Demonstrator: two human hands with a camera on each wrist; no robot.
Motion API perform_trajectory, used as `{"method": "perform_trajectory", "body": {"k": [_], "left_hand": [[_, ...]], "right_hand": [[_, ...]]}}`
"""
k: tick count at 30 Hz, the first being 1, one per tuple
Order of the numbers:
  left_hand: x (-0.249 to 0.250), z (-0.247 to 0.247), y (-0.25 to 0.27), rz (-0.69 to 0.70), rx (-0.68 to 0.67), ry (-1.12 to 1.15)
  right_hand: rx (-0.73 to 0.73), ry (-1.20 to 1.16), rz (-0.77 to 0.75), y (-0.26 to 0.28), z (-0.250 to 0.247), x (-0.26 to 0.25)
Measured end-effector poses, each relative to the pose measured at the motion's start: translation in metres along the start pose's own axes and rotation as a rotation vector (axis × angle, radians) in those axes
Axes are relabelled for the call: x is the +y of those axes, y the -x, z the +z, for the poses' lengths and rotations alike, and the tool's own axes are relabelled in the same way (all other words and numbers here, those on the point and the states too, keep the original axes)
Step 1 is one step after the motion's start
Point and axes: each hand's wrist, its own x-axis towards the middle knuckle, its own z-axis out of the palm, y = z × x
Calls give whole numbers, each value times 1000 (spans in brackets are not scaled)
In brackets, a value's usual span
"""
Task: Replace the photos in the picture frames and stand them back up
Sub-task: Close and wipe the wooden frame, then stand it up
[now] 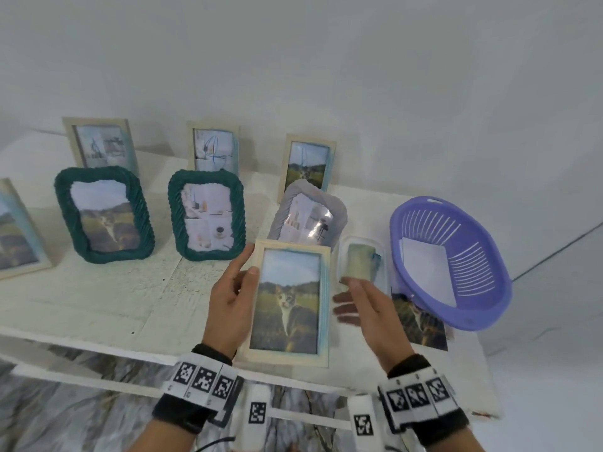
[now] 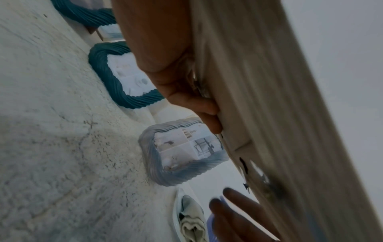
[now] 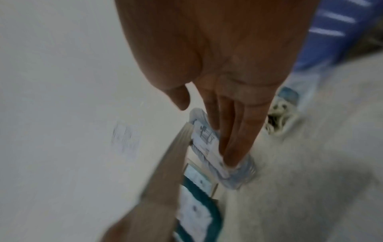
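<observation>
My left hand [image 1: 233, 295] grips a light wooden frame [image 1: 288, 301] by its left edge, thumb on the front and fingers [image 2: 199, 104] curled behind. The frame holds a cat photo and is lifted, tilted towards me, above the table's front edge. In the left wrist view I see the frame's back [image 2: 269, 98]. Just right of the frame hovers my right hand [image 1: 360, 303], fingers straight and holding nothing; whether it touches the frame is unclear. A loose cat photo [image 1: 421, 318] lies flat, partly under the purple basket.
A grey rope frame [image 1: 308, 216] leans behind the held frame. Two teal frames [image 1: 104, 213] [image 1: 207, 215] and several wooden frames [image 1: 306, 166] stand further back. The purple basket [image 1: 453, 262] holds white paper [image 1: 427, 269]. A clear tray [image 1: 381, 256] holds a cloth.
</observation>
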Motion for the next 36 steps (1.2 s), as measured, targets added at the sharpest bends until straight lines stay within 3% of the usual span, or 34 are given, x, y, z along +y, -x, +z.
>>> {"method": "perform_trajectory", "body": {"k": [1, 3, 6, 9, 12, 16, 21, 25, 30, 33, 35, 36], "left_hand": [[0, 4, 1, -14, 1, 16], [3, 12, 4, -52, -11, 41], [7, 24, 10, -95, -67, 20], [11, 31, 15, -166, -250, -48], [11, 37, 19, -246, -448, -31], [19, 43, 22, -372, -518, 150], [33, 43, 31, -444, -557, 292], [32, 40, 28, -457, -534, 231], [33, 33, 23, -437, -503, 111], [34, 32, 24, -427, -458, 67], [36, 35, 26, -394, -460, 40], [38, 37, 28, -360, -465, 21]], "right_hand": [[-98, -231, 110, 10, 3, -5], [-205, -461, 203, 20, 7, -6], [-142, -642, 186, 24, 10, -1], [-115, -473, 17, 30, 7, -9], [-201, -337, -109, 38, 10, -17], [-223, -66, -301, 46, 17, -19], [-187, 60, -416, 47, 16, -16], [-156, 168, -465, 46, 12, -18], [74, 537, -615, 40, -6, -17], [178, 780, -593, 41, -6, -19], [134, 713, -515, 45, -1, -22], [68, 568, -427, 46, 1, -24]]}}
